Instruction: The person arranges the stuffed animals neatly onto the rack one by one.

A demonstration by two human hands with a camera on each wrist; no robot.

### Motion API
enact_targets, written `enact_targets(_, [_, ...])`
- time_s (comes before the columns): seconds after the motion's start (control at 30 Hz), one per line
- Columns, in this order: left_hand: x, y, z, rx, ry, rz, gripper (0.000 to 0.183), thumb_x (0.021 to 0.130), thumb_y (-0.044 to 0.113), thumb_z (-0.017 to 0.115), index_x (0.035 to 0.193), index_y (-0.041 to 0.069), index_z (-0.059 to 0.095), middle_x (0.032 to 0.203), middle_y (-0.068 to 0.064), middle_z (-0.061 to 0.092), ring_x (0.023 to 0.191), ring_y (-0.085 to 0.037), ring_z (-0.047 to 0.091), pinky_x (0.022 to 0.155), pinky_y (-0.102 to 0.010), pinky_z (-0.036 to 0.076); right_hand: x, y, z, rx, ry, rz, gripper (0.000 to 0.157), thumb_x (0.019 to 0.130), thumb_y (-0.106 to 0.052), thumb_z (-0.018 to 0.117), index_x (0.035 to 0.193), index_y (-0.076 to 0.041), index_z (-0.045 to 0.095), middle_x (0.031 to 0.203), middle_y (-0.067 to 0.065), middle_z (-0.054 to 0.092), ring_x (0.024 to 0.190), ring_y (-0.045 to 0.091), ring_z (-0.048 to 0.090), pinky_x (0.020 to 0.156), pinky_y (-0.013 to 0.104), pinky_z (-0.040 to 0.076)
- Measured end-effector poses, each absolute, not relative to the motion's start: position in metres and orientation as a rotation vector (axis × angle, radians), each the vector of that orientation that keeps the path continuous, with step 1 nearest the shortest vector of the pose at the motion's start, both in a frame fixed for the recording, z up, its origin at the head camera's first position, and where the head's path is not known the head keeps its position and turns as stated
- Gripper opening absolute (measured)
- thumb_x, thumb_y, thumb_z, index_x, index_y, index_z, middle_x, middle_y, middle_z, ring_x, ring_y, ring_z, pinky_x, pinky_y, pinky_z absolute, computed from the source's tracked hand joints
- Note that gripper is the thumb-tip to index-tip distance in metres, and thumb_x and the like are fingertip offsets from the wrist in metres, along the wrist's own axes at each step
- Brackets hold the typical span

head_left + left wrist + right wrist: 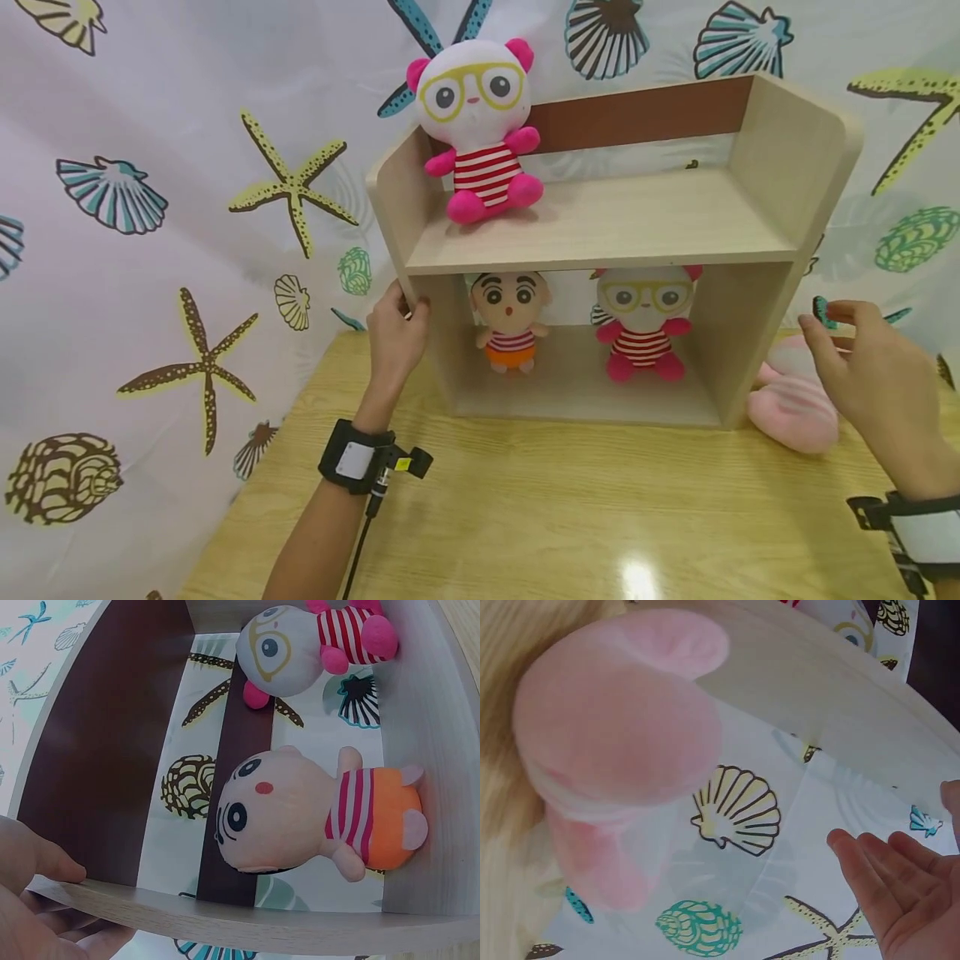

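My left hand point(397, 333) grips the left side panel of a small two-tier wooden shelf point(600, 242). In the left wrist view the thumb lies inside the panel point(247, 924) and the fingers outside it. Off the shelf's right side, my right hand point(877, 375) is held in the air with fingers apart and nothing between them. In the head view it partly covers a pink plush toy point(793, 412), which lies on the table beside the shelf; the right wrist view shows a gap between the fingers and this pink plush point(615, 742).
A panda plush point(486, 171) in a striped top sits on the upper tier at the left. Below it are a boy doll point(512, 321) and a second panda plush point(643, 342). The wooden table point(525, 508) meets a shell-patterned cloth point(172, 183) behind.
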State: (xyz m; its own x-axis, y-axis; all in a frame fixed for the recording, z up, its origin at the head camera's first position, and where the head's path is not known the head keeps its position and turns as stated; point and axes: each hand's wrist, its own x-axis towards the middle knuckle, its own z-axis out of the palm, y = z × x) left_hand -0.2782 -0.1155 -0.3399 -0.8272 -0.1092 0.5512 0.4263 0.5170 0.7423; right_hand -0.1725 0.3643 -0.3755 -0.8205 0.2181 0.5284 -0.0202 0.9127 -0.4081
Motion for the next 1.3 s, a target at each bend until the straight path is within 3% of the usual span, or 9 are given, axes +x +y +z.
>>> enact_targets(0.13, [-0.278,-0.116,-0.339,-0.252,-2.221,-1.298,0.03,0.093,0.007,0.06,0.122,-0.001,0.066,0.116,-0.021,0.069,0.106,-0.035,0.067,0.081,-0.046,0.057,-0.172,0.372,-0.384,-0.2,-2.532,0.531,0.057,0.102,-0.034,0.054,0.127,0.017,0.047,0.108,0.043,0.058,0.09,0.056,0.062,0.066,0.066,0.045])
enact_targets(0.33, [-0.279,-0.116,-0.339,-0.259,-2.224,-1.299,0.031,0.094,0.006,0.06,0.124,-0.002,0.065,0.119,-0.022,0.067,0.107,-0.036,0.067,0.083,-0.047,0.057,-0.171,0.383,-0.397,-0.303,-2.575,0.601,0.068,0.1,-0.035,0.054,0.135,0.021,0.037,0.122,0.047,0.047,0.102,0.064,0.047,0.08,0.071,0.039])
enact_targets(0.57, [-0.28,-0.116,-0.339,-0.28,-2.214,-1.291,0.033,0.094,0.006,0.06,0.125,-0.003,0.064,0.119,-0.022,0.067,0.106,-0.036,0.067,0.081,-0.048,0.057,-0.174,0.392,-0.408,-0.321,-2.675,0.703,0.077,0.099,-0.035,0.055,0.133,0.029,0.03,0.125,0.052,0.036,0.111,0.067,0.037,0.088,0.076,0.033])
enact_targets(0.67, [-0.281,-0.116,-0.339,-0.286,-2.211,-1.29,0.033,0.094,0.007,0.06,0.125,-0.002,0.064,0.119,-0.022,0.067,0.106,-0.036,0.067,0.081,-0.048,0.057,-0.172,0.393,-0.41,-0.327,-2.704,0.73,0.08,0.1,-0.036,0.054,0.134,0.03,0.026,0.125,0.054,0.034,0.109,0.068,0.037,0.086,0.077,0.033])
enact_targets(0.93, [-0.278,-0.118,-0.337,-0.26,-2.217,-1.311,0.033,0.094,0.006,0.061,0.125,-0.002,0.064,0.119,-0.022,0.067,0.105,-0.036,0.068,0.08,-0.049,0.057,-0.172,0.394,-0.413,-0.369,-2.727,0.683,0.078,0.098,-0.034,0.055,0.125,0.035,0.032,0.113,0.056,0.038,0.101,0.069,0.041,0.082,0.075,0.037])
enact_targets(1.1, [-0.278,-0.118,-0.337,-0.261,-2.221,-1.323,0.034,0.094,0.007,0.061,0.126,-0.002,0.063,0.12,-0.022,0.067,0.105,-0.036,0.068,0.08,-0.049,0.057,-0.171,0.396,-0.414,-0.423,-2.789,0.63,0.073,0.098,-0.036,0.054,0.11,0.035,0.044,0.105,0.054,0.044,0.092,0.067,0.047,0.073,0.071,0.041])
enact_targets(1.2, [-0.278,-0.118,-0.337,-0.266,-2.227,-1.319,0.034,0.094,0.007,0.06,0.127,-0.002,0.063,0.121,-0.023,0.066,0.105,-0.036,0.067,0.08,-0.049,0.057,-0.169,0.398,-0.414,-0.424,-2.851,0.607,0.069,0.098,-0.043,0.052,0.087,0.025,0.055,0.081,0.04,0.052,0.074,0.055,0.054,0.058,0.058,0.045])
enact_targets(1.3, [-0.278,-0.118,-0.337,-0.265,-2.23,-1.319,0.034,0.094,0.008,0.06,0.127,-0.002,0.063,0.121,-0.022,0.066,0.105,-0.036,0.067,0.08,-0.049,0.057,-0.167,0.401,-0.415,-0.407,-2.926,0.604,0.07,0.099,-0.052,0.048,0.072,0.012,0.056,0.064,0.019,0.047,0.061,0.038,0.05,0.05,0.043,0.039])
